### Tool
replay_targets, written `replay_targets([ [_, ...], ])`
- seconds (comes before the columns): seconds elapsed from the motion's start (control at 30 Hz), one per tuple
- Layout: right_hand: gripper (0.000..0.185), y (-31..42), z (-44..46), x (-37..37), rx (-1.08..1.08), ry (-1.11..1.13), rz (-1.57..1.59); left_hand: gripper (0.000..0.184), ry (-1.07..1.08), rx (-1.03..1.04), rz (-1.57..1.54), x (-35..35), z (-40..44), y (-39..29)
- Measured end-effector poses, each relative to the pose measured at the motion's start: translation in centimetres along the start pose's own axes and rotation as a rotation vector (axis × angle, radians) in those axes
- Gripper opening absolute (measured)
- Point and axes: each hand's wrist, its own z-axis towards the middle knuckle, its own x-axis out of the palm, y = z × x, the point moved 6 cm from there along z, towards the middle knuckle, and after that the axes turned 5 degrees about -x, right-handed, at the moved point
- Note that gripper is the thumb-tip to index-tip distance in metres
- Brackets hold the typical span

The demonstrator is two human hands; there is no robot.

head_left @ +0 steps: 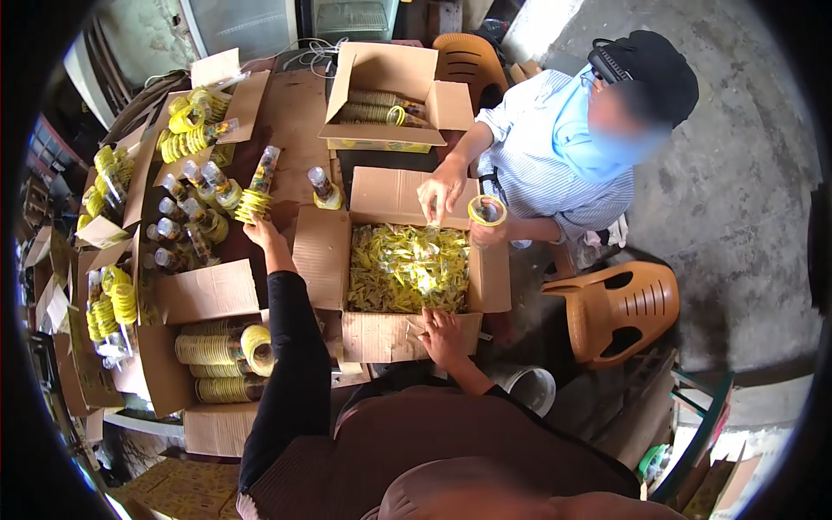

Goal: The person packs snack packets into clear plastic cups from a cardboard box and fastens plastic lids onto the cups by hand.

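My left hand [264, 234] reaches to the left and is closed on the yellow-rimmed end of a stack of clear plastic cups [255, 201]. The stack leans up and away from me. My right hand [445, 340] lies with fingers stretched on the near flap of an open cardboard box [381, 336]. Small yellow packets [403, 273] fill that box. Left of the far flap stands a short cup stack [325, 189]. More upright stacks [195, 212] crowd the table beyond my left hand.
Across the box, a co-worker [563, 147] holds a yellow-rimmed cup [487, 211], the other hand above the packets. Cartons of cup stacks stand at the back [381, 65], at far left [113, 299] and near left [169, 368]. An orange chair [620, 312] stands at right.
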Motion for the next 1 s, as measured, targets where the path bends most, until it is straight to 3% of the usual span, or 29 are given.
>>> replay_targets([
  [0.1,0.062,-0.2,-0.1,-0.4,-0.049,-0.002,0.037,0.027,0.061,0.035,-0.090,1.8,-6.3,-6.2],
  [0.2,0.061,-1.3,0.3,-0.7,-0.143,0.067,0.023,0.025,0.253,0.030,-0.054,2.1,-13.0,-11.0],
  [0.3,0.064,-3.4,1.2,-0.5,-0.275,0.108,0.188,0.020,0.408,0.056,0.059,1.1,-19.8,-13.8],
  [0.33,0.066,-4.2,1.9,-1.6,-0.257,-0.002,0.458,0.019,0.491,0.063,0.088,0.8,-21.8,-14.2],
  [0.37,0.068,-5.3,2.5,-2.5,-0.232,-0.104,0.730,0.018,0.573,0.066,0.120,0.5,-23.9,-14.4],
  [0.43,0.083,-5.4,3.5,-6.5,-0.348,-0.303,0.713,0.019,0.559,0.090,0.334,-0.6,-27.6,-14.5],
  [0.5,0.093,-5.8,4.0,-8.1,-0.233,-0.264,0.825,0.022,0.627,-0.067,0.336,-2.6,-29.8,-11.5],
  [0.57,0.103,-5.7,4.4,-8.5,-0.232,-0.163,0.889,0.025,0.679,-0.075,0.475,-3.8,-31.2,-8.9],
  [0.63,0.104,-5.1,4.4,-8.2,-0.351,-0.169,0.805,0.030,0.704,0.134,0.546,-3.9,-33.0,-8.0],
  [0.7,0.095,-5.1,4.2,-6.1,-0.440,-0.108,0.648,0.037,0.650,0.233,0.800,-3.9,-34.7,-9.5],
  [0.73,0.078,-5.2,4.2,-4.8,-0.373,0.053,0.719,0.036,0.641,0.173,0.856,-4.0,-35.2,-10.2],
  [0.77,0.078,-5.2,4.1,-4.4,-0.381,0.054,0.716,0.037,0.637,0.111,0.910,-4.2,-35.5,-10.4],
  [0.9,0.060,-3.7,3.4,-5.3,-0.416,-0.044,0.701,0.051,0.577,0.256,0.643,-4.0,-36.8,-11.5],
  [0.97,0.059,-4.1,3.6,-4.5,-0.365,-0.035,0.745,0.075,0.456,0.092,0.626,-4.6,-36.9,-11.1],
  [1.0,0.058,-4.0,3.6,-4.5,-0.373,-0.042,0.756,0.092,0.499,-0.064,0.501,-4.2,-36.9,-10.5],
])
